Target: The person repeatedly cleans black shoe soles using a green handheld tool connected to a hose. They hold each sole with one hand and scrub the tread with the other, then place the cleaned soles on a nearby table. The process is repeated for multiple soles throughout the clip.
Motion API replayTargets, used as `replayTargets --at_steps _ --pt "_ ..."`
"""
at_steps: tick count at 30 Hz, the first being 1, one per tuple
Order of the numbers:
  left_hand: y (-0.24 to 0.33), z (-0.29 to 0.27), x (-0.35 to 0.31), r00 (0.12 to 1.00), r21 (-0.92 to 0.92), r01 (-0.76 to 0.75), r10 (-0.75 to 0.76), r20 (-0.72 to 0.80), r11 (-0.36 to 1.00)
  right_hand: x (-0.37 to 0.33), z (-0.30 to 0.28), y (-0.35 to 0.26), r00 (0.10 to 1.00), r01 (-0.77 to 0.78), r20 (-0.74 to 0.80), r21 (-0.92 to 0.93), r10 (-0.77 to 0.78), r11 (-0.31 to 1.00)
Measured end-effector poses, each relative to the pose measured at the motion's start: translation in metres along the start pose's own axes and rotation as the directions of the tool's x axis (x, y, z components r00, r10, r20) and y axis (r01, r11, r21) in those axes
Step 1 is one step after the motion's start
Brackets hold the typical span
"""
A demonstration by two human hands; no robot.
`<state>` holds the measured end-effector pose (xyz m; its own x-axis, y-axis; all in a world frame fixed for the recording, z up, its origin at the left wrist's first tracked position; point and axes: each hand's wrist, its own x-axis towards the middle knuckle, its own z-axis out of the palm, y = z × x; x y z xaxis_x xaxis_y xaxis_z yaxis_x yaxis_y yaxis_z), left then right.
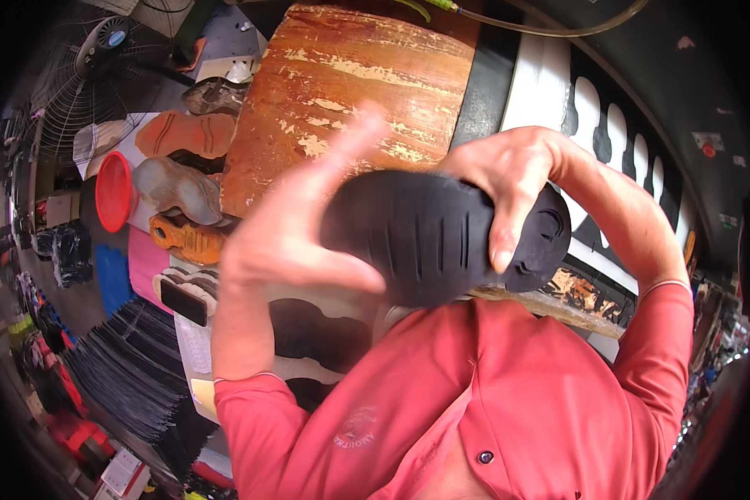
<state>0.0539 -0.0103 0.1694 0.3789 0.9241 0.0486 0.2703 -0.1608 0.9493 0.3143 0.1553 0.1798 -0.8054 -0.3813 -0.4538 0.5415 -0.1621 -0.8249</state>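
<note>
A black shoe sole (421, 237) with ribs across its face and a round heel-like end is held up in front of my chest. My right hand (508, 179) grips it from above, the thumb pressed on its face near the round end. At the other end, my left hand (296, 225) is slightly blurred by motion, its thumb and fingers spread wide around the sole's edge. Whether the left palm touches the sole I cannot tell. Beyond both hands lies a worn brown wooden board (350, 83) with patches of surface chipped off.
Shoe-shaped pieces, an orange one (187, 237) and a grey one (175, 187), lie left of the board beside a red round dish (113, 192). A phone (183, 302) and a stack of black strips (129, 367) are nearer. A fan (100, 50) stands far left; white sole shapes (587, 108) line the right.
</note>
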Motion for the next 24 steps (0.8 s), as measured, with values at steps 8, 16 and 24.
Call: replayTargets --at_steps 8,16,24 --pt "-0.018 0.092 -0.012 0.888 -0.718 0.453 -0.333 0.316 0.528 0.008 -0.010 -0.007 0.977 -0.184 0.024 -0.410 0.212 0.893" --pt "-0.041 0.128 -0.028 0.893 -0.971 0.081 -0.449 -0.029 0.224 -0.087 0.041 0.044 0.290 -0.090 -0.950 -0.145 -0.113 0.985" --pt "-0.017 0.142 0.000 0.952 -0.999 -0.034 -0.305 -0.033 0.001 0.000 0.173 0.076 0.242 0.524 -0.898 -0.199 -0.369 0.828"
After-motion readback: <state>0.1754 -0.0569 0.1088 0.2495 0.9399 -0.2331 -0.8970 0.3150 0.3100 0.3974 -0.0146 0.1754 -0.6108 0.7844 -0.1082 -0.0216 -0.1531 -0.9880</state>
